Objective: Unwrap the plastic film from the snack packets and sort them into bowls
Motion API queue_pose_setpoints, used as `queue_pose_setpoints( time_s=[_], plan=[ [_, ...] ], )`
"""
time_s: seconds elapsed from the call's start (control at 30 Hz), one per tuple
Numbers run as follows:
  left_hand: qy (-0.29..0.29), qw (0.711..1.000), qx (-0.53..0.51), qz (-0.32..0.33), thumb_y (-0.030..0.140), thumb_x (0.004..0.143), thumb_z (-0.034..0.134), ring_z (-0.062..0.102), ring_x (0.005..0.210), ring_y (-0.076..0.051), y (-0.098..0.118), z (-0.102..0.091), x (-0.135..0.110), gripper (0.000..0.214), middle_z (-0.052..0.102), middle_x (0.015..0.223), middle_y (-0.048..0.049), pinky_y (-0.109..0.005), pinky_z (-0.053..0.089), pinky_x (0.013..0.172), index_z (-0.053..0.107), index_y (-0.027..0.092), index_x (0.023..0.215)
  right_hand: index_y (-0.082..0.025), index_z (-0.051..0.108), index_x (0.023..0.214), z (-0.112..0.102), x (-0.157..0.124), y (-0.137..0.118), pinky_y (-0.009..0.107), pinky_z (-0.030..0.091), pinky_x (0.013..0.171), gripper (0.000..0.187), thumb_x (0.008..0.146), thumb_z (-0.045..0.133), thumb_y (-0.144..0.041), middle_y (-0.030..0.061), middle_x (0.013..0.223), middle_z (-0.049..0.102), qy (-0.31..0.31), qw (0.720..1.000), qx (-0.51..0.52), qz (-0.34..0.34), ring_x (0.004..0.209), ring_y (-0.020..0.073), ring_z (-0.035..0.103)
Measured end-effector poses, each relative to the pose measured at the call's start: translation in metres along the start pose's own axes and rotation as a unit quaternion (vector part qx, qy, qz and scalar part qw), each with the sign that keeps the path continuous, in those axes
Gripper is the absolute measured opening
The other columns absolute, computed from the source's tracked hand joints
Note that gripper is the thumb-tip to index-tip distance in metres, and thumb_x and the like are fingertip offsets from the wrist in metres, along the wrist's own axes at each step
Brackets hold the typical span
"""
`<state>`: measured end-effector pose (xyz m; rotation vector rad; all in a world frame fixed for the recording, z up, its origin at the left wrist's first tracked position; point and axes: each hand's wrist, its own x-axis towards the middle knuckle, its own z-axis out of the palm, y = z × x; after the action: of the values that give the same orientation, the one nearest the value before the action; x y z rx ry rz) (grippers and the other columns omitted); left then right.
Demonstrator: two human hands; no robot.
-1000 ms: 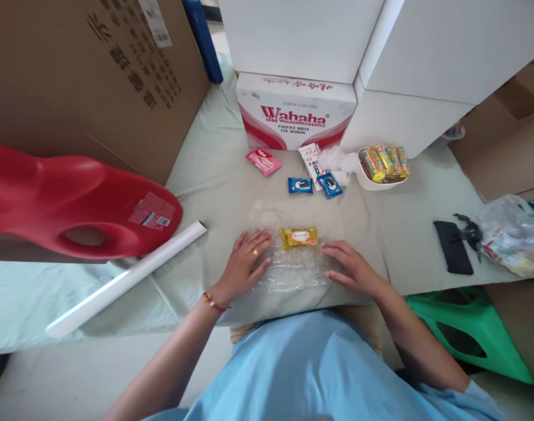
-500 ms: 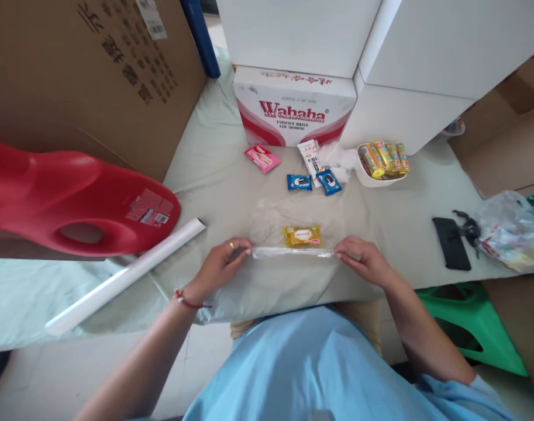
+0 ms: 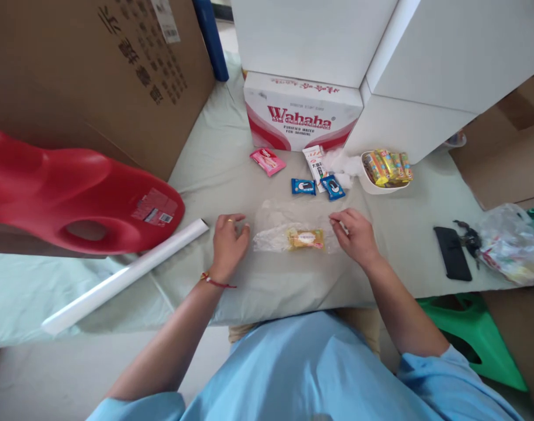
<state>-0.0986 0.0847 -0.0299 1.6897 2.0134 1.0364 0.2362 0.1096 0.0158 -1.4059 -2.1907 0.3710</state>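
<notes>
A: What's left of the yellow packet [image 3: 306, 238]?

B: The left hand [image 3: 231, 248], half open, thumb apart from loosely bent fingers, with nothing visible in it. Between it and the packet is crumpled clear film [image 3: 271, 238].

A: How will that film handle?

B: Nearly weightless, I'd say: limp, slippery, quick to cling and crease. Better pinched at its outer corners, left and right of the packet.

A: And the packet?

B: It lies on the table [image 3: 284, 280] between the hands, with film over it. Probably light, with a slick wrapper and perhaps crushable contents; I'd hold it gently by both ends.

A: Right of it?

B: The right hand [image 3: 354, 237], thumb and forefinger nearly together at the film's edge. I can't tell whether they grip it.

A: What differs from half a second ago?

B: There, both hands hold the film's edge in a line on the packet's near side; now the left hand is off it, and film covers the packet.
</notes>
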Motion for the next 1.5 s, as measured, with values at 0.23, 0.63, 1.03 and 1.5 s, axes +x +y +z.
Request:
queue_pose_setpoints(
  time_s=[0.23,0.63,1.03,1.5],
  plan=[
    [0.045,0.953,-0.024,0.299,0.008,0.092,0.054,0.068,0.105,-0.022,0.056,0.0,-0.059,0.03,0.074,0.104,-0.0058,-0.04,0.052,0.096,0.071,0.025,0.109,-0.024,0.074,0.132,0.041,-0.001,-0.033,0.033,0.056,0.089,0.032,0.105,0.056,-0.028,0.0117,0.13,0.07,-0.184,0.982,0.015,-0.032,0.108,0.0226,0.071],
    [-0.197,0.945,0.091,0.246,0.014,0.102,0.049,0.062,0.13,-0.026,0.073,0.06,-0.047,0.041,0.074,0.138,-0.0086,-0.046,0.047,0.105,0.071,0.024,0.135,-0.009,0.067,0.139,0.047,0.079,0.001,0.046,0.045,0.11,0.045,0.098,0.066,-0.026,0.0219,0.131,0.071,-0.157,0.978,-0.13,0.035,0.124,0.0337,0.058],
    [-0.137,0.959,0.118,0.218,0.026,0.106,0.052,0.059,0.105,-0.029,0.072,0.059,-0.063,0.027,0.078,0.113,-0.0093,-0.046,0.047,0.088,0.079,0.025,0.108,-0.023,0.079,0.12,0.028,0.028,-0.018,0.025,0.043,0.074,0.033,0.1,0.054,-0.018,0.0044,0.088,0.067,-0.219,0.964,0.065,-0.135,0.081,0.017,0.059],
    [0.023,0.995,-0.048,-0.081,0.043,0.105,0.043,0.047,0.143,-0.03,0.027,0.027,-0.015,0.034,0.062,0.139,-0.0143,-0.054,0.036,0.123,0.065,0.021,0.119,-0.029,0.074,0.135,0.046,-0.017,-0.038,0.033,0.042,0.082,0.039,0.107,0.049,-0.02,0.0083,0.095,0.062,-0.221,0.964,-0.085,-0.12,0.092,0.0243,0.051]
  ],
)
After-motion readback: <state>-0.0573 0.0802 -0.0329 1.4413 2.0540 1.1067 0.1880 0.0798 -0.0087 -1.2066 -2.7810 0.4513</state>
